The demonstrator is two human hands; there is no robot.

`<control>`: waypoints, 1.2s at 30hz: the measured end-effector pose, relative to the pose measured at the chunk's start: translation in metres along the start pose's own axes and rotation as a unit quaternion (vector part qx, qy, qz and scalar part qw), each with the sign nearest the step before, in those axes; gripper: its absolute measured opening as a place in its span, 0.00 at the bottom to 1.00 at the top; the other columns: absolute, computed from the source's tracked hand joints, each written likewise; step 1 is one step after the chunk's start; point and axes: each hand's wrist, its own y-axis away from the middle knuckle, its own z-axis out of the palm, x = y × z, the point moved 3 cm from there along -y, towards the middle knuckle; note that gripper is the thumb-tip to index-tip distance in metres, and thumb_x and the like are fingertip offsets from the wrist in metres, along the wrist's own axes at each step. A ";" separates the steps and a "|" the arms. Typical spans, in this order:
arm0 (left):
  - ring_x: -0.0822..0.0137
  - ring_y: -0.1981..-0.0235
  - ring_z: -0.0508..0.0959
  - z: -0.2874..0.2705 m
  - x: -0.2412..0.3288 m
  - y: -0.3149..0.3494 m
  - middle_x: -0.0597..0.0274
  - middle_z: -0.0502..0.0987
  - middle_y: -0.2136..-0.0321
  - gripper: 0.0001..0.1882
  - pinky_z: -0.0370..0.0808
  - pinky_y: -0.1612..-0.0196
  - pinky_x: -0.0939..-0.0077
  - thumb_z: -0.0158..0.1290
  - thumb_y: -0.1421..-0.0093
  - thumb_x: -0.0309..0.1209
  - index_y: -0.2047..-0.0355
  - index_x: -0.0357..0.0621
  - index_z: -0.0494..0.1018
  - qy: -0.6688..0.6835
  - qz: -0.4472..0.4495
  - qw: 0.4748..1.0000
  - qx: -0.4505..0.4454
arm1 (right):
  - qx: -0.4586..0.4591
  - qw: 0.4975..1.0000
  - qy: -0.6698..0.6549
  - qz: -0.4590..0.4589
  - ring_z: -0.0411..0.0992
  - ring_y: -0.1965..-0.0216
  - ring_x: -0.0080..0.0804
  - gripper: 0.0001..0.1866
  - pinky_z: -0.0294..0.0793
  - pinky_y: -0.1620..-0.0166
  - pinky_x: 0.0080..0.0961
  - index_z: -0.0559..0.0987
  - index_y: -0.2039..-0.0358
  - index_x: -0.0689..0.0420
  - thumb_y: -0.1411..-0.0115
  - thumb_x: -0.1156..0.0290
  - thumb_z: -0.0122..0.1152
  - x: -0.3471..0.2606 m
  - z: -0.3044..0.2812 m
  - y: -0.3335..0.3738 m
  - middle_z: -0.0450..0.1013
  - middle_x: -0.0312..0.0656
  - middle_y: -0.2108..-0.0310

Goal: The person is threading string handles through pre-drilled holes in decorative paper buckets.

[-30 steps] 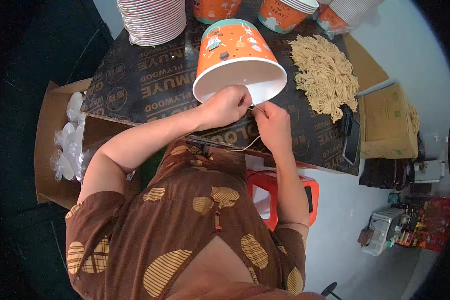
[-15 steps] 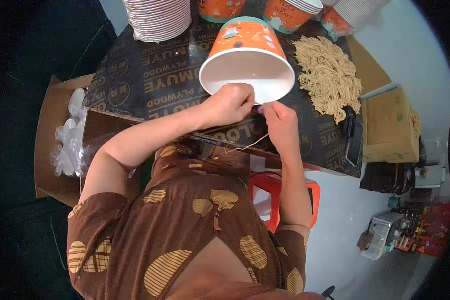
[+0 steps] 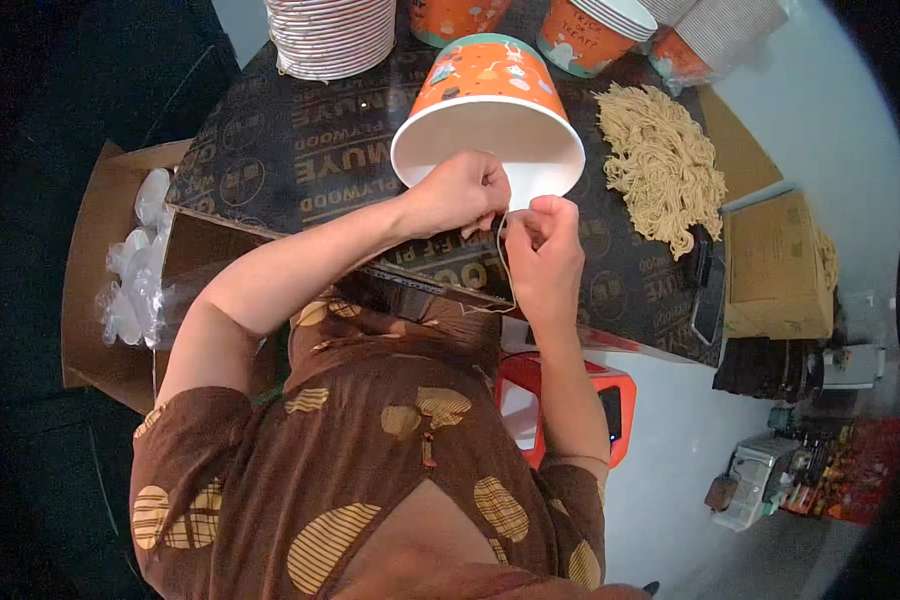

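An orange paper bucket (image 3: 490, 82) with small printed figures and a white inside lies on its side on the dark plywood table (image 3: 260, 130), its mouth toward me. Right at its lower rim, my left hand (image 3: 464, 190) has its fingers closed in a pinch on a thin cream cord (image 3: 505, 262). Close beside it on the right, my right hand (image 3: 548, 250) pinches the same cord with curled fingers. From between the hands the cord loops down to the table's front edge. My fingers hide where it meets the rim.
A heap of cream cords (image 3: 662, 165) lies right of the bucket, near a dark phone-like slab (image 3: 708, 300). Behind stand a tall white-rimmed stack (image 3: 332, 35) and more orange buckets (image 3: 585, 40). Cardboard boxes (image 3: 780, 270) flank the table; a red stool (image 3: 620, 380) is below.
My hands have drawn slightly apart, the right one turning and lowering a little. The cord now hangs in a loop between them. The head view has shifted slightly.
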 end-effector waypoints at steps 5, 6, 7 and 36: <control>0.78 0.87 0.68 0.001 -0.002 -0.004 0.64 0.70 0.84 0.06 0.63 0.87 0.84 0.50 0.42 0.24 0.76 0.36 0.70 0.019 0.009 1.000 -0.005 | -0.003 0.998 0.064 0.008 0.77 0.72 0.47 0.16 0.74 0.66 0.40 0.65 0.55 0.59 0.43 0.75 0.58 0.004 0.009 -0.006 0.76 0.50 0.74; 0.78 0.87 0.68 0.001 -0.003 -0.004 0.64 0.70 0.84 0.06 0.63 0.87 0.84 0.50 0.42 0.24 0.76 0.36 0.70 0.042 0.012 0.999 -0.002 | -0.004 0.994 0.106 0.002 0.77 0.72 0.49 0.15 0.73 0.67 0.42 0.67 0.56 0.58 0.42 0.73 0.58 0.007 0.011 -0.007 0.76 0.50 0.76; 0.78 0.87 0.68 0.001 -0.003 -0.003 0.64 0.70 0.84 0.06 0.63 0.87 0.84 0.50 0.42 0.24 0.76 0.36 0.70 0.042 0.014 0.999 -0.002 | -0.005 0.989 0.147 -0.004 0.76 0.72 0.51 0.14 0.73 0.67 0.44 0.68 0.57 0.57 0.42 0.71 0.58 0.009 0.012 -0.008 0.76 0.50 0.78; 0.49 0.68 0.78 -0.006 0.001 0.009 0.43 0.76 0.73 0.03 0.74 0.65 0.61 0.55 0.52 0.21 0.78 0.32 0.75 -0.234 0.153 0.955 0.100 | 0.040 0.976 0.190 -0.094 0.74 0.76 0.52 0.04 0.70 0.73 0.46 0.72 0.67 0.54 0.41 0.71 0.57 0.014 0.017 -0.012 0.74 0.48 0.81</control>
